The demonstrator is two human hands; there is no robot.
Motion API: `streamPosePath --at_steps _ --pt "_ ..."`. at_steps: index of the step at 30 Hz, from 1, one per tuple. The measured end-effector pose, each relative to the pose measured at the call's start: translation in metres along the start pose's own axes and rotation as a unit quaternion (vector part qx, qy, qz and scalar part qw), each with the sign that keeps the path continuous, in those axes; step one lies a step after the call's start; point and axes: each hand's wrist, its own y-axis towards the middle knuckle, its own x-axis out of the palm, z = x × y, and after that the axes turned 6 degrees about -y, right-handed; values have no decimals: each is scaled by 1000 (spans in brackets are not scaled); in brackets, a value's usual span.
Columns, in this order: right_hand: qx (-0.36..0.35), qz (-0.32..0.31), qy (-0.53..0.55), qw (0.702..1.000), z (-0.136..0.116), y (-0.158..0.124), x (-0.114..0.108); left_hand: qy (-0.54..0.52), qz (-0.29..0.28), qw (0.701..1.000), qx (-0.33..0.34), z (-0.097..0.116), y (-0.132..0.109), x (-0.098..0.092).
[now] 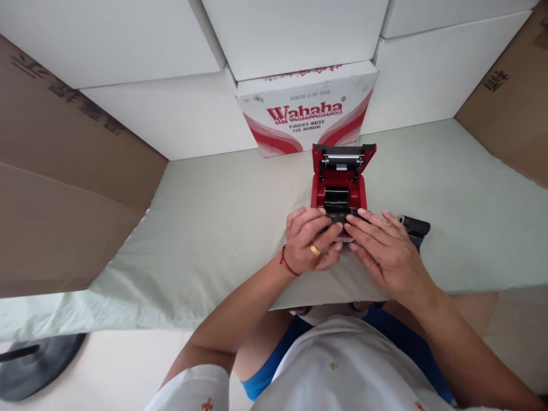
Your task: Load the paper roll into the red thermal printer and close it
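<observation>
A small red and black label printer point(360, 191) stands on the cloth-covered table with its lid point(345, 149) raised. Dark rollers and a strip of black film point(336, 200) show inside. My left hand point(311, 240), wearing a ring and a red bracelet, curls its fingers over the printer's front left. From the other side, my right hand point(385, 245) has its long fingers on the black front part and its thumb below the front edge. What lies directly under the fingertips is partly hidden. Beside my right hand is a roll of black ribbon point(417, 225), partly covered.
A Wahaha water carton point(308, 114) stands behind the printer, against stacked white boxes point(295, 34). Brown cardboard point(72, 171) walls the left side, and more cardboard point(509, 97) the right. The pale green cloth point(214, 228) hangs over the table's front edge. A black round base point(47, 365) sits on the floor.
</observation>
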Motion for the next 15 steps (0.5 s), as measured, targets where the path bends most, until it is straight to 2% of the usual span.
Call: streamPosePath --at_steps 4,7,11,13,15 --pt "15 -4 36 999 -1 0 -5 -7 -45 999 18 9 -1 5" --pt "79 25 102 991 14 16 -8 -40 -76 996 -3 6 -5 7" --pt "200 133 90 966 53 64 1 -65 -88 994 -17 4 -11 8" --pt "224 135 68 963 71 91 10 -80 -102 991 -27 3 -14 8" --pt "230 107 69 965 80 113 18 -97 -123 987 -40 2 -17 8"
